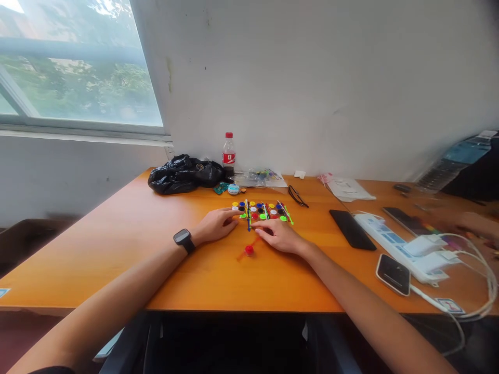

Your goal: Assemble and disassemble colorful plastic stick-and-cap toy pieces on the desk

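My left hand lies on the table with its fingers stretched toward a cluster of small coloured discs. My right hand rests opposite, fingers extended and slightly spread, its fingertips close to a dark blue arrow-shaped stick. Whether either hand touches the stick I cannot tell. Yellow, blue, white, black, red and green discs sit in rows behind the hands, with more coloured arrow sticks, including a green one, lying across them. Nearer me stands a red disc with a blurred reddish-orange streak across it.
At the back are a black plastic bag, a cola bottle, clear packaging and dark glasses. To the right lie a black phone, a white power strip and a charging device. Another person's blurred hand is at far right.
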`<move>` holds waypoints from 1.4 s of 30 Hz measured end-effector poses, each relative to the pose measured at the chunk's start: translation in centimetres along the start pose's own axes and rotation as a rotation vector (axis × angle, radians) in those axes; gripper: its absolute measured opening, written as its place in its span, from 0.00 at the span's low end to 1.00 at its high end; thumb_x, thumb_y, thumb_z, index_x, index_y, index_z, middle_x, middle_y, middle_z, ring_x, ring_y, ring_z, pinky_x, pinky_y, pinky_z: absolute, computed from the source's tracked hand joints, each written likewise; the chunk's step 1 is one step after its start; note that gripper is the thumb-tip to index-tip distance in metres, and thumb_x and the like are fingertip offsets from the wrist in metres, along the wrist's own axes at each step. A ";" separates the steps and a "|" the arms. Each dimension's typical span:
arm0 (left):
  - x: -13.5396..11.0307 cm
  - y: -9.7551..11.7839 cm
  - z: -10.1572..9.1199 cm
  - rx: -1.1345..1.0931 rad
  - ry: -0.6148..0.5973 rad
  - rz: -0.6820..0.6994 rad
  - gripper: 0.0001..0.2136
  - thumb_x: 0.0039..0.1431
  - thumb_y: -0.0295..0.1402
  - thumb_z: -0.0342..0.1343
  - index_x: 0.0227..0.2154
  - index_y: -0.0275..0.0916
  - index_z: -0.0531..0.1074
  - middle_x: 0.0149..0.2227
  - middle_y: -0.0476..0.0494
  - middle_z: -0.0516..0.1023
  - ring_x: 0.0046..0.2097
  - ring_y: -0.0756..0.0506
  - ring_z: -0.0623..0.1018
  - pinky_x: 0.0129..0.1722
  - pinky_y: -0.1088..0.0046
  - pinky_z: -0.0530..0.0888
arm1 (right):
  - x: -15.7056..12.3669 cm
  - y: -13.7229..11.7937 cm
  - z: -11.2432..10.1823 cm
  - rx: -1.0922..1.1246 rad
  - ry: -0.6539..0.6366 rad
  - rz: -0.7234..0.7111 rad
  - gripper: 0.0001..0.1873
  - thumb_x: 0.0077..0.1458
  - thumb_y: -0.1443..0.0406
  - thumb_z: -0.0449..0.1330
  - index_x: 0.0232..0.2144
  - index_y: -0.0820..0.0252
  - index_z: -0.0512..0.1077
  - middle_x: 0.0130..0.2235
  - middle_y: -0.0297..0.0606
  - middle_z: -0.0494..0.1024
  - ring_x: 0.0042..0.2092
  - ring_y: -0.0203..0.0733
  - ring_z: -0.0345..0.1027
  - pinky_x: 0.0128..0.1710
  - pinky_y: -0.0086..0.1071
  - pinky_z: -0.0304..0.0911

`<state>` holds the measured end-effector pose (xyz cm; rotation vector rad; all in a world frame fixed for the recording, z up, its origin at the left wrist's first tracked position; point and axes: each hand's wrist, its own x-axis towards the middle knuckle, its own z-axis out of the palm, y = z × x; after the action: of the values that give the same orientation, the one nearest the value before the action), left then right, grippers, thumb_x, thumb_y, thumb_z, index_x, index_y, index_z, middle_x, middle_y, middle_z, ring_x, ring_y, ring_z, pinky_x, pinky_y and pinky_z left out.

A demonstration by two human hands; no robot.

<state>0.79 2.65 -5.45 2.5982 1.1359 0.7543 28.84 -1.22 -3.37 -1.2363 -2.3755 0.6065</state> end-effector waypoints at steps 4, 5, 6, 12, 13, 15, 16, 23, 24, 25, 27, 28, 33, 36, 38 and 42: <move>0.0 0.2 -0.3 -0.009 0.001 -0.008 0.19 0.70 0.37 0.53 0.60 0.44 0.76 0.31 0.48 0.78 0.30 0.48 0.74 0.32 0.73 0.66 | 0.0 -0.3 -0.2 -0.017 -0.006 -0.001 0.19 0.68 0.59 0.58 0.55 0.53 0.81 0.43 0.38 0.87 0.39 0.44 0.78 0.40 0.33 0.65; 0.0 0.3 -0.3 -0.018 0.002 -0.008 0.18 0.70 0.37 0.53 0.59 0.44 0.76 0.30 0.49 0.77 0.30 0.48 0.73 0.32 0.73 0.65 | 0.0 -0.2 -0.1 -0.019 -0.005 -0.004 0.18 0.69 0.59 0.58 0.55 0.52 0.81 0.43 0.38 0.87 0.40 0.45 0.78 0.41 0.34 0.66; 0.0 0.4 -0.4 -0.030 0.003 -0.008 0.18 0.69 0.38 0.53 0.58 0.44 0.76 0.29 0.49 0.76 0.29 0.48 0.72 0.31 0.74 0.65 | 0.0 -0.2 -0.1 -0.016 -0.001 -0.012 0.18 0.69 0.60 0.57 0.55 0.51 0.81 0.45 0.38 0.87 0.42 0.46 0.79 0.43 0.34 0.67; 0.1 0.7 -0.7 -0.106 -0.001 -0.010 0.15 0.69 0.39 0.55 0.53 0.41 0.76 0.26 0.52 0.71 0.28 0.49 0.69 0.29 0.74 0.62 | 0.2 0.1 -0.2 0.021 -0.006 -0.052 0.23 0.67 0.68 0.55 0.58 0.48 0.79 0.57 0.35 0.83 0.56 0.50 0.78 0.56 0.39 0.69; 0.1 0.8 -0.7 -0.119 0.000 -0.010 0.14 0.69 0.40 0.55 0.51 0.41 0.77 0.26 0.52 0.71 0.28 0.49 0.69 0.29 0.75 0.62 | 0.2 0.1 -0.2 0.022 -0.016 -0.054 0.23 0.66 0.69 0.55 0.58 0.48 0.80 0.57 0.35 0.83 0.57 0.50 0.77 0.57 0.39 0.68; 0.1 0.8 -0.7 -0.144 0.004 -0.013 0.13 0.68 0.40 0.56 0.48 0.40 0.77 0.26 0.52 0.71 0.28 0.50 0.68 0.29 0.75 0.61 | 0.2 0.1 -0.3 0.028 -0.023 -0.059 0.23 0.65 0.70 0.55 0.56 0.49 0.81 0.56 0.35 0.83 0.56 0.50 0.78 0.57 0.38 0.68; 0.1 0.8 -0.7 -0.154 0.006 -0.015 0.12 0.68 0.41 0.56 0.47 0.40 0.77 0.26 0.52 0.70 0.28 0.50 0.68 0.29 0.75 0.61 | 0.2 0.1 -0.3 0.032 -0.020 -0.063 0.23 0.65 0.70 0.55 0.55 0.49 0.81 0.55 0.35 0.84 0.55 0.49 0.78 0.56 0.38 0.69; 0.1 1.0 -0.6 -0.181 0.024 0.017 0.09 0.67 0.39 0.57 0.42 0.40 0.75 0.28 0.52 0.69 0.28 0.51 0.68 0.30 0.75 0.63 | 0.1 0.4 -0.1 0.004 0.024 -0.078 0.13 0.66 0.67 0.59 0.45 0.53 0.83 0.41 0.37 0.86 0.40 0.42 0.77 0.40 0.31 0.65; 0.1 1.1 -0.6 -0.181 0.039 0.034 0.08 0.66 0.39 0.58 0.41 0.40 0.75 0.29 0.51 0.70 0.29 0.51 0.68 0.31 0.75 0.64 | 0.1 0.4 -0.1 -0.005 0.024 -0.076 0.12 0.66 0.66 0.59 0.44 0.54 0.83 0.38 0.36 0.85 0.36 0.41 0.75 0.37 0.30 0.63; 0.0 1.2 -0.6 -0.182 0.056 0.051 0.08 0.65 0.39 0.59 0.40 0.40 0.75 0.31 0.50 0.72 0.30 0.50 0.69 0.32 0.75 0.65 | 0.1 0.4 -0.1 -0.013 0.026 -0.074 0.11 0.66 0.66 0.59 0.43 0.55 0.83 0.35 0.36 0.83 0.34 0.39 0.73 0.35 0.30 0.60; 0.0 1.3 -0.6 -0.187 0.077 0.076 0.08 0.63 0.38 0.61 0.38 0.40 0.75 0.35 0.48 0.74 0.31 0.50 0.70 0.33 0.75 0.67 | 0.1 0.4 -0.1 -0.024 0.030 -0.070 0.10 0.65 0.65 0.61 0.43 0.56 0.82 0.31 0.34 0.81 0.31 0.38 0.69 0.32 0.30 0.58; -0.1 1.4 -0.6 -0.193 0.071 0.077 0.08 0.62 0.38 0.62 0.37 0.39 0.75 0.35 0.47 0.74 0.31 0.50 0.70 0.33 0.75 0.67 | 0.1 0.5 0.0 -0.025 0.032 -0.068 0.10 0.65 0.65 0.61 0.43 0.56 0.82 0.30 0.34 0.80 0.30 0.38 0.69 0.32 0.30 0.57; -0.2 1.7 -0.8 -0.226 -0.051 0.022 0.08 0.65 0.37 0.60 0.43 0.40 0.77 0.24 0.53 0.70 0.26 0.51 0.67 0.28 0.76 0.64 | 0.2 1.0 0.2 -0.011 0.029 -0.076 0.13 0.64 0.64 0.62 0.47 0.55 0.83 0.35 0.36 0.83 0.32 0.38 0.71 0.33 0.30 0.59; -0.3 1.7 -0.9 -0.201 -0.072 0.126 0.13 0.71 0.36 0.54 0.51 0.44 0.79 0.36 0.46 0.78 0.34 0.48 0.75 0.37 0.74 0.72 | 0.3 1.2 0.2 -0.001 0.027 -0.087 0.14 0.64 0.65 0.61 0.49 0.53 0.84 0.41 0.37 0.86 0.35 0.40 0.75 0.36 0.30 0.63; -0.3 1.7 -0.8 -0.170 -0.088 0.196 0.16 0.73 0.35 0.49 0.56 0.49 0.79 0.48 0.42 0.77 0.44 0.46 0.79 0.48 0.71 0.74 | 0.3 1.2 0.2 0.003 0.036 -0.086 0.14 0.64 0.64 0.61 0.49 0.53 0.84 0.43 0.38 0.86 0.38 0.42 0.77 0.38 0.31 0.65; -0.2 1.6 -0.2 -0.092 -0.091 0.204 0.18 0.75 0.36 0.47 0.60 0.52 0.77 0.54 0.41 0.74 0.49 0.45 0.79 0.55 0.69 0.74 | 0.3 1.2 0.0 0.016 0.041 -0.104 0.14 0.62 0.67 0.61 0.45 0.55 0.85 0.43 0.39 0.87 0.42 0.44 0.79 0.42 0.32 0.68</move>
<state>1.54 1.43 -4.73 2.6674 0.8000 0.7012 29.43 -0.37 -3.97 -1.1005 -2.3788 0.5608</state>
